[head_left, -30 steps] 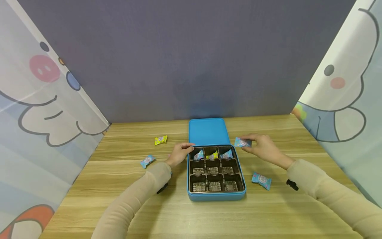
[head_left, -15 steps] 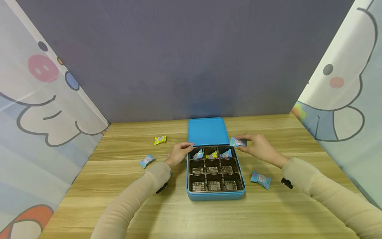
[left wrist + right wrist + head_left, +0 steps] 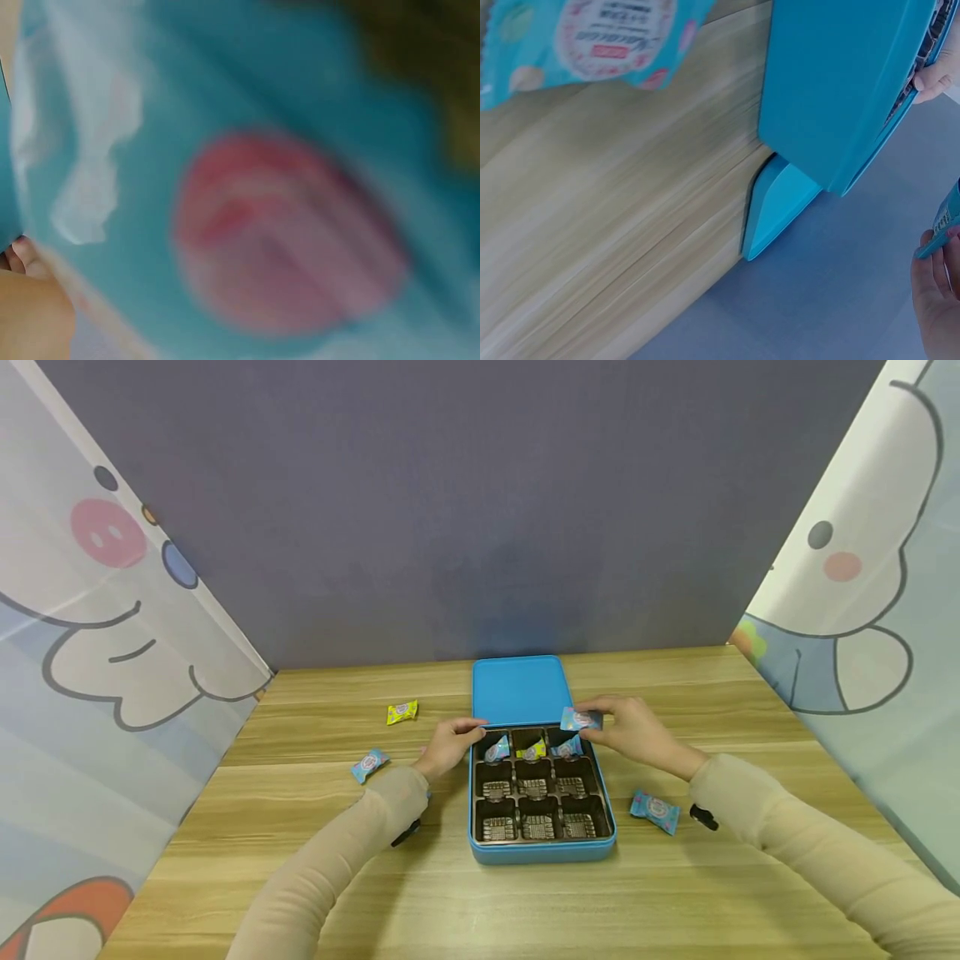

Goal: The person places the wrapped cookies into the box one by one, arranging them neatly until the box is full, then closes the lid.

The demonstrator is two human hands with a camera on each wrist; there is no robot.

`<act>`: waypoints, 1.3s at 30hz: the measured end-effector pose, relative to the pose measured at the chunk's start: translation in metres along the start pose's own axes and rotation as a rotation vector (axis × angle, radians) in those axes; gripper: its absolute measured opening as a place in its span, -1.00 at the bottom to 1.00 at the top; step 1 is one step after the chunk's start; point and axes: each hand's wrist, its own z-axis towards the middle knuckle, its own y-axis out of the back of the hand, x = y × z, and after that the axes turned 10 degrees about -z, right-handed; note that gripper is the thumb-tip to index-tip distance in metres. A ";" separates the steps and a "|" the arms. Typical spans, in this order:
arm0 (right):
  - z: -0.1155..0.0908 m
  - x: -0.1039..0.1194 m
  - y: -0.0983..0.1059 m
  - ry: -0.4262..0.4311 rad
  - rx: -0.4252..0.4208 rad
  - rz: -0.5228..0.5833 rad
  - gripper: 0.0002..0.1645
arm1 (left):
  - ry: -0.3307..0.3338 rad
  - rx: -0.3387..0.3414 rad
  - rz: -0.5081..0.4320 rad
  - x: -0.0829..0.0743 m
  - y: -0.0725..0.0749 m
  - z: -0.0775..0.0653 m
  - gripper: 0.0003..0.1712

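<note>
Over the blue tin's (image 3: 542, 854) back right corner, right hand (image 3: 637, 731) pinches blue-wrapped candy (image 3: 577, 719). Left hand (image 3: 447, 747) grips tin's left rim. Back row holds three other candies (image 3: 532, 750).

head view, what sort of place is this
Likely an indoor booth set up for tabletop work: a wood-grain table, a plain dark grey panel behind it, and cartoon-printed sheets on both sides.
</note>
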 end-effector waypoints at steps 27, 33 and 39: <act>0.017 0.030 -0.015 0.102 0.056 -0.010 -0.55 | 0.007 -0.010 0.009 0.002 0.002 0.000 -0.69; 0.018 0.034 -0.021 0.106 0.098 -0.005 -0.56 | -0.008 -0.022 0.010 0.002 0.001 0.000 -0.70; 0.020 0.042 -0.026 0.122 0.101 -0.012 -0.56 | -0.008 -0.023 0.034 0.001 0.000 0.000 -0.69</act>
